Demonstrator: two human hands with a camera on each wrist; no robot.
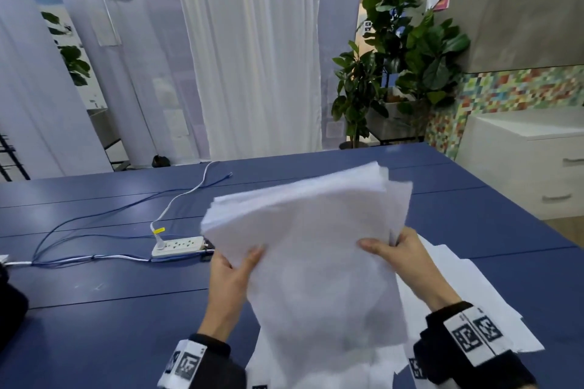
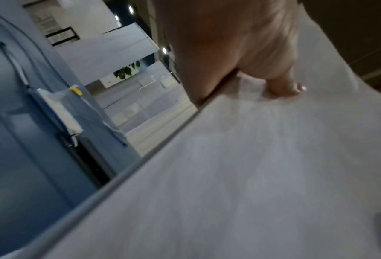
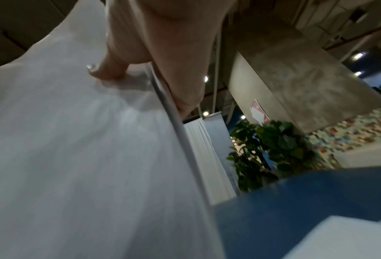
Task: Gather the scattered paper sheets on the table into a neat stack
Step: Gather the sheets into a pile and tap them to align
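From my head camera, I hold a thick bundle of paper sheets [image 1: 313,249] up off the blue table [image 1: 104,303], tilted with its far end raised. My left hand [image 1: 232,275] grips the bundle's left edge, thumb on top and fingers tucked under; my right hand [image 1: 401,259] grips the right edge the same way. The far edges of the sheets are uneven — some stick out past the others. More loose sheets [image 1: 467,290] lie on the table below and to the right of the bundle. To the left sits a white power strip [image 1: 178,246] with blue and white cables [image 1: 94,224] trailing across the table. Potted plants [image 1: 404,73] stand beyond the far edge, beside a white drawer cabinet [image 1: 531,161].

From my left wrist, my thumb [image 2: 282,82] presses down on the top sheet and the paper dimples around it, while the bundle's edge runs diagonally across the frame. The power strip [image 2: 60,112] shows blurred beside it.

From my right wrist, my thumb [image 3: 109,70] pinches the top of the bundle — the edge of the sheets [image 3: 180,140] runs down past my palm. A corner of a loose sheet [image 3: 344,238] lies on the table at the lower right.
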